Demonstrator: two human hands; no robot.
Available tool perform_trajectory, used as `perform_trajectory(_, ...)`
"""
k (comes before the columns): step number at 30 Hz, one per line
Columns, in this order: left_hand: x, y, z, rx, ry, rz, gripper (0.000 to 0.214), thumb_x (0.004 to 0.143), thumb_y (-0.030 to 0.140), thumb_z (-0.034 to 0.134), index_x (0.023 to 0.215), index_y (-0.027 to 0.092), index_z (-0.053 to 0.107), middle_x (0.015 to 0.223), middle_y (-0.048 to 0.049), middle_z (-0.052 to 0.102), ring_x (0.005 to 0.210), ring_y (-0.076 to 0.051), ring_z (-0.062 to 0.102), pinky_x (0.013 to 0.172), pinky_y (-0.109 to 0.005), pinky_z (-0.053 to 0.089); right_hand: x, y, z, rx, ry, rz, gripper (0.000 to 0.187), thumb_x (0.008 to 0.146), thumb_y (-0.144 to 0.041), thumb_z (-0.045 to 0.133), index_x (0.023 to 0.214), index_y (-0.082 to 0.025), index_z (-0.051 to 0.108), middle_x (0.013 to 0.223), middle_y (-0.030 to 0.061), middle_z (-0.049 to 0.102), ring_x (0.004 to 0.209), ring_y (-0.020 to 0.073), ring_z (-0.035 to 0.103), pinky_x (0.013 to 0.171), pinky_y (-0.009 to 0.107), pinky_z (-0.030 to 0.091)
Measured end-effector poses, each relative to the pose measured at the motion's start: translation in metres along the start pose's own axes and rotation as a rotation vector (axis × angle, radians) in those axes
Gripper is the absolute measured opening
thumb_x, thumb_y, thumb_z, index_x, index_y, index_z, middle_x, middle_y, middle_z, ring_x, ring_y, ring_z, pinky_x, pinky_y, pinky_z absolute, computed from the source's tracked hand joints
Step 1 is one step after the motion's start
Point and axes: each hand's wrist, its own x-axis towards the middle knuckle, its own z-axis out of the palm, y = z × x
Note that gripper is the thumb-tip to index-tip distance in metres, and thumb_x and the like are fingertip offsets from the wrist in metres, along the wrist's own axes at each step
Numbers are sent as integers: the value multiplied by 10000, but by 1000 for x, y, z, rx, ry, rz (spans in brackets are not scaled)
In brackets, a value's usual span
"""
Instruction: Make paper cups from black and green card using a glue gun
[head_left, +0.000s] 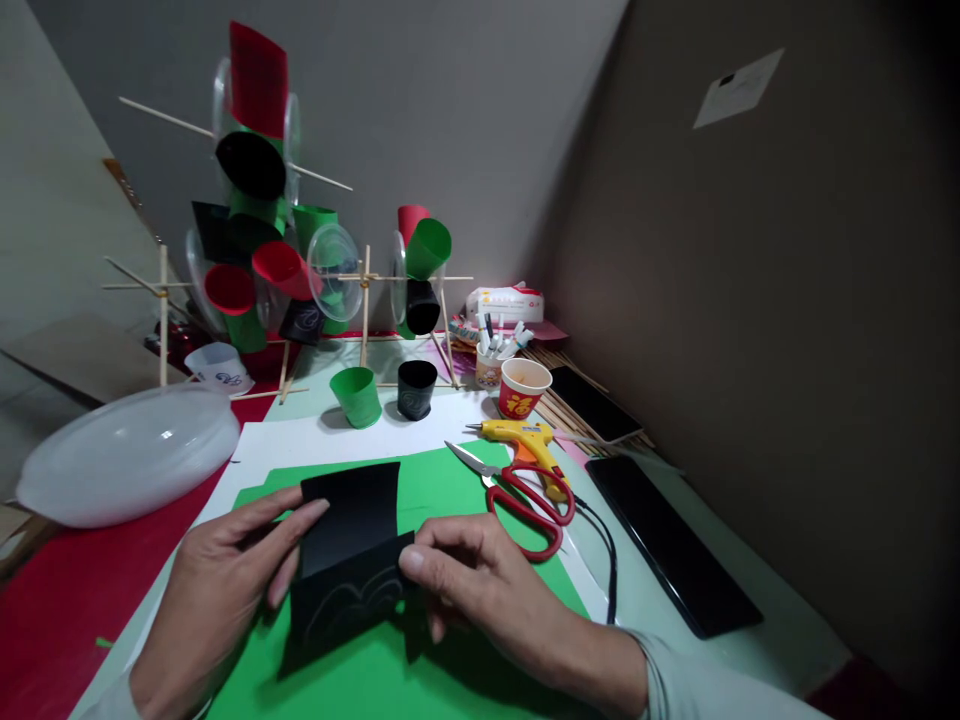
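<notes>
A piece of black paper (pixel 352 515), curved over on itself, is held between both hands above green sheets (pixel 435 470). Faint light pencil-like lines show on its near flap. My left hand (pixel 225 575) pinches the paper's left edge between thumb and fingers. At the right end of the near flap, my right hand (pixel 480 580) grips it with thumb on top; some of its fingers are hidden behind. Red-handled scissors (pixel 525 500) lie just beyond my right hand, their blades pointing away to the left. A yellow glue gun (pixel 529 440) rests beside them.
A green cup (pixel 356 397) and a black cup (pixel 417 390) stand behind the sheets. Further right are a red paper cup (pixel 523 388), a cup of markers (pixel 491 362) and a black phone (pixel 667 540). Stick frames hold wheels with coloured cups (pixel 259 290). A translucent oval container (pixel 131 455) sits left.
</notes>
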Motion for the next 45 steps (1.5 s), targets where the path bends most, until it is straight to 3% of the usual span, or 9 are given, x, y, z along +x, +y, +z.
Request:
perform_trajectory(2,-2,1,1,-15,-36,-6,295,415,552,870,622,348,820,620,-11,754,548,-208,663,429,-257,510,0,1,-1,-40,29,17,488,895,-614,688,685,-193,558,534,-49,507,486,86,454,505,219,326)
perform_trajectory(4,-3,-2,2,-35,-88,-3,315,462,577,867,696,367,841,662,0,784,563,-196,680,500,-248,558,1,3,-2,-82,56,28,479,903,-598,669,670,-195,555,538,-42,510,502,93,456,503,224,322)
perform_trajectory(8,-5,-15,-1,2,-196,83,433,608,695,823,896,375,862,1070,-1,848,1048,-286,756,998,-322,590,3,5,-4,-138,91,-1,430,927,-505,637,644,-196,541,544,-38,503,519,95,442,512,229,323)
perform_trajectory(11,-3,-28,-5,-125,-282,58,395,700,645,816,982,370,855,1247,12,804,1286,-293,664,1131,-309,496,4,5,-6,-151,103,0,387,932,-459,623,659,-194,552,547,-43,499,517,96,434,507,228,318)
perform_trajectory(17,6,-43,-7,-450,-367,-121,408,691,579,829,931,252,867,1293,-80,783,1380,-360,596,1010,-294,580,5,4,-7,-236,156,-30,346,924,-401,624,657,-193,552,572,-38,506,535,101,442,507,231,301)
perform_trajectory(26,-8,-24,2,36,-267,82,481,594,709,856,938,372,846,1265,24,795,1261,-307,680,1040,-279,555,5,3,-2,-159,148,52,171,887,-204,625,722,-183,586,536,-54,541,471,89,502,465,188,338)
perform_trajectory(30,-10,-27,-1,41,-223,82,507,626,652,874,1036,359,829,1193,36,815,1139,-265,733,1010,-266,566,2,2,-2,-152,116,47,111,878,-186,607,769,-185,586,573,-52,545,499,97,542,473,186,355)
perform_trajectory(37,-13,-28,-1,5,-169,55,524,620,592,921,1092,396,805,1005,107,814,980,-141,741,781,-51,504,1,-2,1,-109,150,-49,150,868,-320,689,862,-192,609,647,-45,557,554,101,513,531,212,386)
perform_trajectory(45,-14,-28,-1,-2,-178,39,520,669,617,881,1111,360,789,1038,79,820,939,-162,744,762,-93,539,7,9,0,55,175,-44,347,808,-457,833,838,-192,611,655,-64,528,545,81,436,503,211,364)
